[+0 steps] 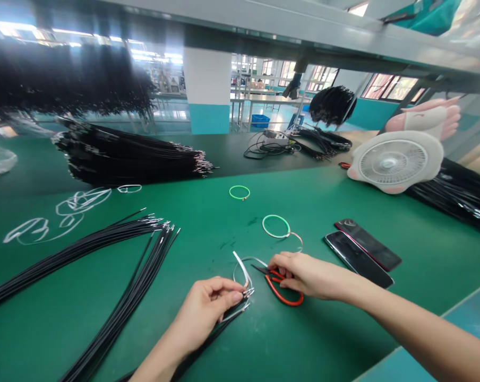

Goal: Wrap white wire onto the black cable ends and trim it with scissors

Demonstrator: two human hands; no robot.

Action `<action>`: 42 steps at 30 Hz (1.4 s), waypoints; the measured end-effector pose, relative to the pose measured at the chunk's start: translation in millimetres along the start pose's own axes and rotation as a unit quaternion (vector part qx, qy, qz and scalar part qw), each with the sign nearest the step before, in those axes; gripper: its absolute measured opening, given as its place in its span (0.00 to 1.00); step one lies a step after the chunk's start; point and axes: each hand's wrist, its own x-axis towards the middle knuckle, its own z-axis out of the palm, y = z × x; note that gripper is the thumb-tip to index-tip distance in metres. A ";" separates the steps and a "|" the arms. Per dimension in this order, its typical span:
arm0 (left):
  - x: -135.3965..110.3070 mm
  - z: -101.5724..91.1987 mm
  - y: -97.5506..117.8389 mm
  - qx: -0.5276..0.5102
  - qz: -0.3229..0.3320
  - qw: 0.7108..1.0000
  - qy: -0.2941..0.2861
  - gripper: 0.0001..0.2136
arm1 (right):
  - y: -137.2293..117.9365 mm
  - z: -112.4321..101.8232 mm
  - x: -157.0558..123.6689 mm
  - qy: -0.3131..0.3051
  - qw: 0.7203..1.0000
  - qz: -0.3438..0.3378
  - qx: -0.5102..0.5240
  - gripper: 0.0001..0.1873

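My left hand (208,310) is closed in a pinch round the stripped ends of a thin bundle of black wires (208,339), near a white tie loop (243,270). My right hand (307,275) is closed on red-handled scissors (282,289), which lie on the green table mat (264,339) with their blades pointing towards the wire ends. The two hands are a short way apart near the front of the mat.
Loose black wires (116,249) fan across the left; a tall stack of wires (120,154) lies behind. Green loops (239,192) (276,226) sit mid-table. Two phones (361,250) lie at the right, a white fan (395,162) behind them. Chalk marks (57,215) at the left.
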 end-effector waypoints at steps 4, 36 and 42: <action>-2.3 -1.8 5.4 -0.003 -0.001 1.000 -0.017 0.18 | -1.9 -14.3 -6.4 -0.055 0.998 0.000 -0.025 0.18; -1.1 -1.1 5.3 -0.004 0.008 0.998 -0.061 0.12 | -21.9 10.7 -5.6 0.043 0.954 -0.154 -0.254 0.03; -1.2 0.0 5.5 -0.013 0.010 0.998 -0.062 0.11 | -19.9 8.9 -6.0 0.055 0.944 -0.180 -0.271 0.04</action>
